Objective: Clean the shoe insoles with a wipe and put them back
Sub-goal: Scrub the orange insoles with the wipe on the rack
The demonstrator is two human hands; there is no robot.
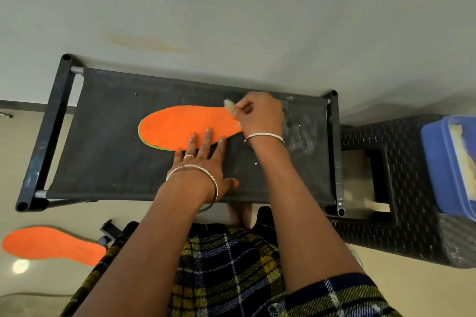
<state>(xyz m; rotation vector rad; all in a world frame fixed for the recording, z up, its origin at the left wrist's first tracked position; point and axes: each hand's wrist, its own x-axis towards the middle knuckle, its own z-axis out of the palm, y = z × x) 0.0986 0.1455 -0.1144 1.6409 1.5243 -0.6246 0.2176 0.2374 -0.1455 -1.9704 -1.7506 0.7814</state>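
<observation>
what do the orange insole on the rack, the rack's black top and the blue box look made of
Flat orange insole: matte, fuzzy-looking fabric over a thin greenish layer showing at its edge, possibly foam. Black rack top: matte woven cloth, stretched between grey rods. Blue lidded box: smooth plastic, slightly glossy.

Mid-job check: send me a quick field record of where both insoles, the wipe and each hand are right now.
surface: black rack top
insole in work: orange insole, flat on the rack top
left hand: fingers straight, pressing the insole's near edge
right hand: pinches the wipe at the insole's right end
second insole: on the floor, lower left, apart from the rack
blue tub: on the wicker stool, right of the rack
</observation>
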